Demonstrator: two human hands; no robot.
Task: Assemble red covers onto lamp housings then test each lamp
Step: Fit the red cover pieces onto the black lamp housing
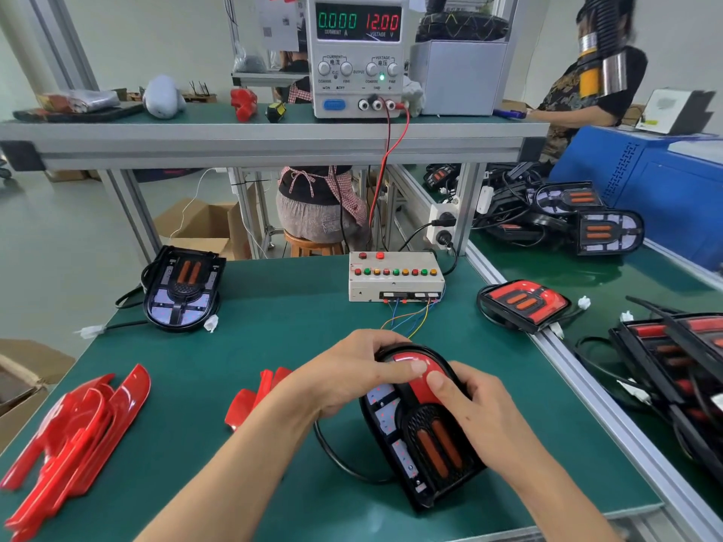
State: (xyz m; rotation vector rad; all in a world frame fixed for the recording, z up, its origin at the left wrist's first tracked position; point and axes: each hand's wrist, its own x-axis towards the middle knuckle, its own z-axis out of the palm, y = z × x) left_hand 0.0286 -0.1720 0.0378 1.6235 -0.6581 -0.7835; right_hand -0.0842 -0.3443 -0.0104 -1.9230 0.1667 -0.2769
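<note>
Head view looks down on a black lamp housing (424, 436) lying near the front edge of the green worktop (305, 330), right of its middle, with its rounded end pointing away from the person. A red cover (420, 375) sits over that rounded end, while the housing's near part, with two orange strips, is uncovered. Both hands grip this piece: the left hand (352, 375) curls over the far left rim with its thumb pressed on the red cover, and the right hand (473, 404) wraps the right rim with its thumb on the cover too. A black cable runs out from under the housing towards the front.

Just left of the left hand lies a small group of loose red covers (254, 397), and a larger pile of red covers (74, 436) lies at the front left corner. A second, uncovered lamp housing (182, 289) rests near the back left corner. At the back edge stands a white test box (395, 277) with coloured buttons, thin wires trailing from it towards the hands. A finished lamp (522, 303) with its red cover lies at the right edge. On the shelf above, a power supply (358, 52) reads 0.000 and 12.00.
</note>
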